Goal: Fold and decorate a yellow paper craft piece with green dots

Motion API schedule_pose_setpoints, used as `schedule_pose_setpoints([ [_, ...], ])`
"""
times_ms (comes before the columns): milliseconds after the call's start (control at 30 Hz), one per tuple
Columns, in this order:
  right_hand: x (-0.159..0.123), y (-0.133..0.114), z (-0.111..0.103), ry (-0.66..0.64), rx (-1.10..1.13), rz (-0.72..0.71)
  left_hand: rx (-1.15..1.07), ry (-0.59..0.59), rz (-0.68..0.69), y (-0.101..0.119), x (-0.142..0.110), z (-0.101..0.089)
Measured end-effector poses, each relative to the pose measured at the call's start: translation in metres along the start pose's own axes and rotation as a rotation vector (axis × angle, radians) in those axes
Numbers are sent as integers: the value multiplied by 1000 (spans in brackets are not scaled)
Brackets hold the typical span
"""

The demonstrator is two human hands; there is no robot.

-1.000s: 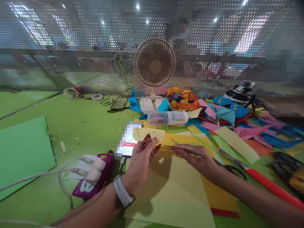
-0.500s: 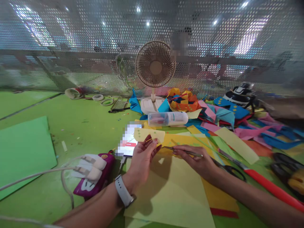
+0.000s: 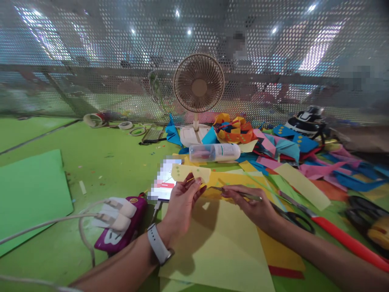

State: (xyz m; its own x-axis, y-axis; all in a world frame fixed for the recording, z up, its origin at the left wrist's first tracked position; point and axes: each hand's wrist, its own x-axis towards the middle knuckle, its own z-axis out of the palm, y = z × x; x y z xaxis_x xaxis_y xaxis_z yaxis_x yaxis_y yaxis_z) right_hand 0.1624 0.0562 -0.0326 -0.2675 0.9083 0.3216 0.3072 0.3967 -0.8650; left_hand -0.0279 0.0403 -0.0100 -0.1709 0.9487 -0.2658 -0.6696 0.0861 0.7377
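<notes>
A: Where is the paper strip [image 3: 182,171]?

B: Up off the tabletop [image 3: 115,162], pinched between the thumb and fingers of the left hand [image 3: 182,207]. Its green-marked face shows, and its far end overlaps the phone [image 3: 166,190] in this view.

A: And the right hand [image 3: 258,209]?

B: Its thumb and fingers are closed on a slim metal tool [image 3: 253,197], maybe tweezers. The tip points at the left fingertips. I can't tell whether it touches anything, or whether its ends are spread or pressed together.

A: How would you handle it?

B: Pinch close to the spot being worked, so the paper can't flex, but lightly; a hard squeeze would probably crease it. I'd rest both wrists to calm the tip.

A: What could go wrong?

B: That fine point could tear the strip or prick a finger. I'd bring it in at a low angle, in small moves, over the pale sheet [image 3: 225,251], where a dropped scrap should land. The fan [image 3: 199,87] faces this way, so a breeze might lift loose bits.
</notes>
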Motion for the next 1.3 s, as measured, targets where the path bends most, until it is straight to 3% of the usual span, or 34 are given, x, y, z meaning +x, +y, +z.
schedule_pose_setpoints([
  [1300, 1, 0, -3, -49, -84, -100, -5, 15, 9, 1, -2, 3],
])
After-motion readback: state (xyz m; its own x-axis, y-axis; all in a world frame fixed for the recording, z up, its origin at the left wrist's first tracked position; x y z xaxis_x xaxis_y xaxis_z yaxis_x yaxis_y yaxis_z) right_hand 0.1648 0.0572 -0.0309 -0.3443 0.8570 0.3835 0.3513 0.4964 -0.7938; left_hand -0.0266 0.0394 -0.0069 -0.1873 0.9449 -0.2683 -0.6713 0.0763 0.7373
